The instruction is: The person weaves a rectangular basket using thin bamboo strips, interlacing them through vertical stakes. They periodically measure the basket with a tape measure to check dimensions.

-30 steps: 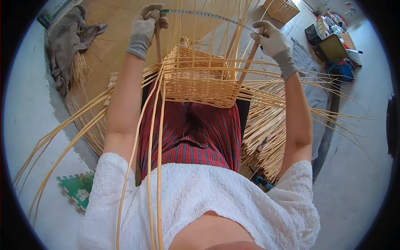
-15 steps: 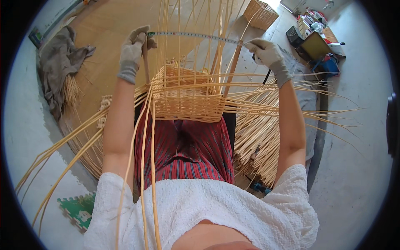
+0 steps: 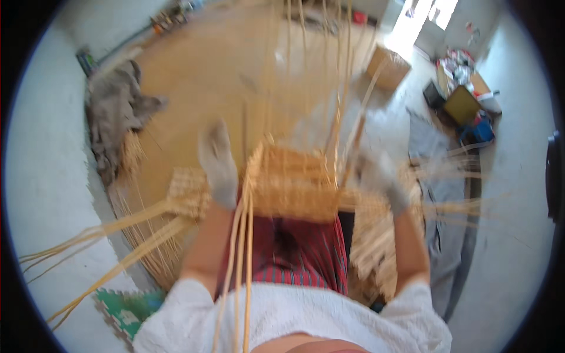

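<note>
The tan floor mat [image 3: 194, 76] spread widest before you, with a grey cloth [image 3: 115, 117] heaped at its left edge. Loose cane strips [image 3: 106, 235] fanned out to your lower left. The half-woven wicker basket [image 3: 294, 185] sat on your lap over the red striped skirt [image 3: 306, 259], its upright stakes [image 3: 338, 70] rising past the camera. Your gloved left hand [image 3: 218, 162] rested against the basket's left side; your gloved right hand [image 3: 376, 176] was at its right rim. Motion blur hid both grips, so I cannot tell whether either clasped a stake.
</note>
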Motion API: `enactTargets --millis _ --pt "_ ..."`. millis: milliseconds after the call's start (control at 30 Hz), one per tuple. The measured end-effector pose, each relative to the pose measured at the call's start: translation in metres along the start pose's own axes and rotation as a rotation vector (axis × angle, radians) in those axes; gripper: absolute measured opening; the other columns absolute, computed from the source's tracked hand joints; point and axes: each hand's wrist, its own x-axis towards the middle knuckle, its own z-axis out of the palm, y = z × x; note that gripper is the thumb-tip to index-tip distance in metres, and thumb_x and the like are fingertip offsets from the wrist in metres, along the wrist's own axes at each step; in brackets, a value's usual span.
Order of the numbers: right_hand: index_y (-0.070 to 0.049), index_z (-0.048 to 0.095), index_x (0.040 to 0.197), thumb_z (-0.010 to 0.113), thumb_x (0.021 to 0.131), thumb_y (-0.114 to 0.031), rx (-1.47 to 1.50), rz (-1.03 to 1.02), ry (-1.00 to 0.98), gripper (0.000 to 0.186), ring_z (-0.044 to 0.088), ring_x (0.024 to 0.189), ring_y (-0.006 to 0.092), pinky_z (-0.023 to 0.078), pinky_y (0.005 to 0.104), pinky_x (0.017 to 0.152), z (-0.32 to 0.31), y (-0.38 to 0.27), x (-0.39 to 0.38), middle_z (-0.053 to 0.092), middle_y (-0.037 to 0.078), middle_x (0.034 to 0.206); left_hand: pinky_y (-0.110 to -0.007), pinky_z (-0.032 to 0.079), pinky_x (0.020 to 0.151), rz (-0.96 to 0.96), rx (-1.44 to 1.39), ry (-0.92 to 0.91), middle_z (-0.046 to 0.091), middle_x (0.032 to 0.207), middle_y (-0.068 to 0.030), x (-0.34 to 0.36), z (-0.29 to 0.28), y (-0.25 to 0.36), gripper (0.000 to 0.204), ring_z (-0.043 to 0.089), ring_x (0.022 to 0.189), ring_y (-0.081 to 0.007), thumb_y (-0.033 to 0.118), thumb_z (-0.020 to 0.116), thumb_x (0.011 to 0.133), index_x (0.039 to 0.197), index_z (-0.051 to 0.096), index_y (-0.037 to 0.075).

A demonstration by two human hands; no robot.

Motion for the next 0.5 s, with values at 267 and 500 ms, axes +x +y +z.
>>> enactTargets --millis 267,500 --pt "-0.024 0.062 0.126 0.049 0.102 -0.051 0.179 0.103 -0.989 0.038 0.074 0.092 0.0319 0.058 0.0485 0.078 0.103 -0.203 -0.16 0.074 0.017 0.102 -0.029 0.056 0.071 -0.813 0.189 -0.295 0.067 0.103 -0.0121 -0.204 -0.115 -0.039 0.031 0.065 0.082 -0.0142 0.014 0.063 0.098 0.122 0.06 -0.006" --pt "-0.018 0.065 0.127 0.062 0.096 -0.042 0.207 -0.022 -0.67 0.039 0.068 0.101 0.0343 0.055 0.0477 0.086 0.067 -0.195 -0.114 0.071 0.016 0.106 -0.025 0.054 0.057 -0.819 0.195 -0.337 0.067 0.101 -0.01 -0.193 -0.082 -0.046 0.05 0.062 0.066 -0.0128 0.012 0.059 0.097 0.144 0.047 -0.002"
